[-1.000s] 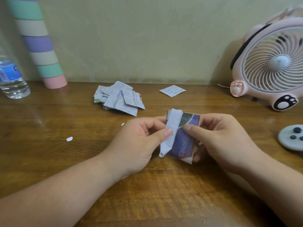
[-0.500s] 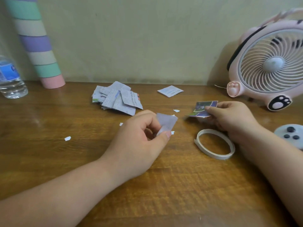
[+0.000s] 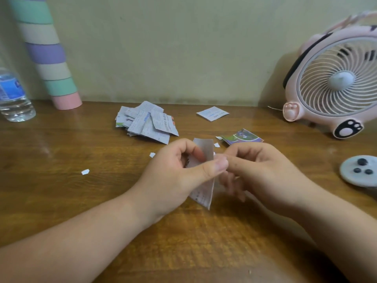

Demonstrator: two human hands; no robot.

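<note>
My left hand (image 3: 175, 174) pinches a folded slip of printed paper (image 3: 205, 148) between thumb and fingers, holding it upright above the wooden table (image 3: 61, 190). My right hand (image 3: 263, 174) is pressed up against it from the right. Its curled fingertips meet the slip's edge beside my left thumb, and its lower fingers are blurred. A colourful card (image 3: 241, 136) lies flat on the table just behind my right hand. The tape ring is hidden.
A pile of printed paper slips (image 3: 146, 123) and one folded white paper (image 3: 212, 113) lie further back. Small paper scraps (image 3: 85, 171) dot the table. A pink fan (image 3: 336, 84) stands at the right, a grey button disc (image 3: 360, 170) near it, with a water bottle (image 3: 14, 99) and a striped tube (image 3: 47, 56) at the left.
My right hand pulled the colourful card off the slip, laid it on the table behind, and came back to the slip in my left hand. The tape ring is now covered.
</note>
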